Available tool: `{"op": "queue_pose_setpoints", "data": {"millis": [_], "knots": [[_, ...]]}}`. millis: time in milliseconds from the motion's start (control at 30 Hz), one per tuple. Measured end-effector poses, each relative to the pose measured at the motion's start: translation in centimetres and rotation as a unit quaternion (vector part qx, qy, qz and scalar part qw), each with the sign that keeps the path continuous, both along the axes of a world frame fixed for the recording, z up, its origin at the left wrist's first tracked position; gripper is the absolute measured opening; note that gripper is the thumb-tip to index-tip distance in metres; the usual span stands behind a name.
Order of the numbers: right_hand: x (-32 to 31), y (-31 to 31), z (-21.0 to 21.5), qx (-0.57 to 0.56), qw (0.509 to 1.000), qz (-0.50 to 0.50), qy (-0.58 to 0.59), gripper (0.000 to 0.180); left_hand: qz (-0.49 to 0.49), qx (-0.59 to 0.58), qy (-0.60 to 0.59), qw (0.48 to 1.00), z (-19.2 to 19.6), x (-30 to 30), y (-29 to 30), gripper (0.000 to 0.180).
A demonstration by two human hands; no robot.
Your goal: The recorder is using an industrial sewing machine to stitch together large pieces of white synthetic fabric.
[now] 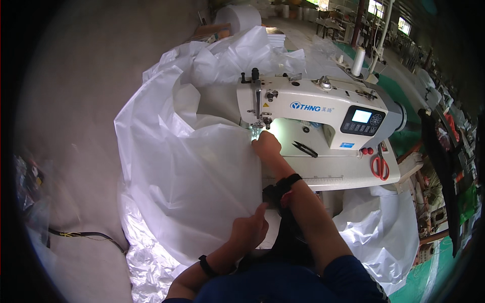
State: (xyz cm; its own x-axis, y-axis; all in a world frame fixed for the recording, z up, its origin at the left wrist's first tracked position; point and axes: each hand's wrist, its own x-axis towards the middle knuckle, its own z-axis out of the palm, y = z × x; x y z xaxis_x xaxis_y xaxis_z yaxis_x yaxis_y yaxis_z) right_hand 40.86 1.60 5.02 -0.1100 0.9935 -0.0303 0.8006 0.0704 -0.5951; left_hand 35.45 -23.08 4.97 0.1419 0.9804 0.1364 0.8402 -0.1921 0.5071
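Both hands guide a big, billowing sheet of translucent white plastic film (pixel 187 166) through a white industrial sewing machine (pixel 318 108).

Head view: the right hand (pixel 266 144), its grip closed flat on the film's edge, presses it by the needle just ahead; the left hand (pixel 248 230) pinches the same edge nearer the body, its grip narrow on the film. The film looks light, limp and slippery, best held at the seam edge. Black thread snips (pixel 304 148) and red-handled scissors (pixel 380 166) lie right of the right grip on the worktop (pixel 343 177).
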Motion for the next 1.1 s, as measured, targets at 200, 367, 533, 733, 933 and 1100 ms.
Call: {"op": "queue_pose_setpoints", "data": {"millis": [200,367,533,733,933,1100], "knots": [[-0.7,-0.7,-1.6,0.096,0.992,-0.004,-0.086,0.022,0.017,0.003,-0.07,0.997,-0.8,-0.6,-0.2,0.046],[-1.1,-0.6,-2.3,0.099,0.99,-0.013,-0.101,0.022,-0.106,-0.068,-0.002,0.992,2.5,-3.1,0.6,0.039],[0.0,0.0,-2.4,0.101,0.99,-0.012,-0.093,0.023,-0.136,0.13,-0.02,0.982,6.7,-7.0,13.0,0.022],[-0.1,0.2,-2.5,0.062,0.997,-0.019,-0.038,0.028,-0.079,0.159,0.064,0.982,-3.3,-7.8,22.6,0.026],[1.0,-1.8,-2.4,0.065,0.997,-0.018,0.044,0.031,-0.024,0.234,0.067,0.97,-4.5,-7.2,21.9,0.031],[1.5,-2.0,-2.7,0.049,0.992,-0.003,0.115,0.028,-0.019,0.219,0.086,0.972,-3.9,-6.9,21.5,0.032]]}}
